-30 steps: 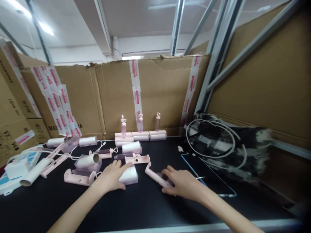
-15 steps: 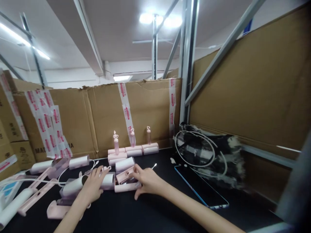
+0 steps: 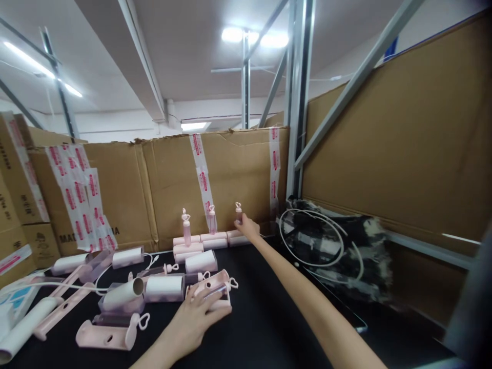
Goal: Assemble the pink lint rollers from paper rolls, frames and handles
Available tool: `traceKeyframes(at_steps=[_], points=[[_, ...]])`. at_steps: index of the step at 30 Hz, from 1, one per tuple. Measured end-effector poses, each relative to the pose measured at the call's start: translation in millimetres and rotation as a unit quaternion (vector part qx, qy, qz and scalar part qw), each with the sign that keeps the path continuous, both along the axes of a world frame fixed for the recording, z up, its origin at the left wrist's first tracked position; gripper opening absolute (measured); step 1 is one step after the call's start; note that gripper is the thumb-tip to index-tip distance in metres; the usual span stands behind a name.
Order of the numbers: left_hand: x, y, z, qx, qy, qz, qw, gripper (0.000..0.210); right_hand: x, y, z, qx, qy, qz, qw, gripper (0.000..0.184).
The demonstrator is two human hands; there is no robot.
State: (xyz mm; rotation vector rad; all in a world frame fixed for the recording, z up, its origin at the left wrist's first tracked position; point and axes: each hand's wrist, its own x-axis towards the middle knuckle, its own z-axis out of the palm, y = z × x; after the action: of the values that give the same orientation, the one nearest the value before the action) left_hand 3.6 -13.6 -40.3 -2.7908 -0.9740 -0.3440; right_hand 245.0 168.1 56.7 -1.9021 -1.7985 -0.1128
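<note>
Heart-topped tube (image 3: 239, 210) stands upright at the right end of the back row, near the cardboard panel (image 3: 172, 189), with the right hand (image 3: 249, 228) reaching to its lower part. The right thumb and forefinger are close together at the tube's foot; I cannot tell whether they pinch it. The left hand (image 3: 188, 323) lies on a pink holder (image 3: 220, 278) on the black table (image 3: 253, 338), its fingers slightly spread across the holder and the thumb along the near edge; whether they grip is unclear. A heart-shaped loop (image 3: 233, 283) juts from the holder's right end. Just beyond the left hand, a white roll (image 3: 165, 285) sits in a clear case. More upright tubes (image 3: 212, 221) stand farther left in the back row. On the right, the arm partly covers a dark-screened device (image 3: 340, 302), with a coiled white cable (image 3: 341, 241) beyond it.
</note>
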Motion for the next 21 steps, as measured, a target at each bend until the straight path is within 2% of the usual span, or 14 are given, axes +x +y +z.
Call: traceKeyframes(at_steps=[2, 4, 9, 12, 16, 21], points=[[0, 7, -3.2, -0.041, -0.021, 0.023, 0.999, 0.085, 4, -8, 2.9, 0.025, -0.008, 0.011, 1.0, 0.035], [3, 13, -5.3, -0.075, -0.041, 0.02, 0.996, 0.092, 12, -18, 10.5, 0.056, -0.011, 0.025, 0.998, 0.04], [20, 30, -6.4, -0.097, -0.062, 0.004, 0.993, 0.091, 36, -64, 25.3, 0.106, -0.002, 0.082, 0.991, 0.033], [37, 45, -5.8, -0.082, -0.067, 0.002, 0.994, 0.084, 39, -104, 19.5, 0.116, -0.002, 0.119, 0.986, 0.031], [72, 67, -7.0, -0.096, -0.068, -0.022, 0.993, 0.068, 39, -153, 6.2, 0.161, -0.008, 0.115, 0.98, 0.031], [109, 102, 0.3, -0.107, -0.093, -0.027, 0.989, 0.077, 50, -182, -2.4, 0.158, 0.013, 0.107, 0.982, 0.03]])
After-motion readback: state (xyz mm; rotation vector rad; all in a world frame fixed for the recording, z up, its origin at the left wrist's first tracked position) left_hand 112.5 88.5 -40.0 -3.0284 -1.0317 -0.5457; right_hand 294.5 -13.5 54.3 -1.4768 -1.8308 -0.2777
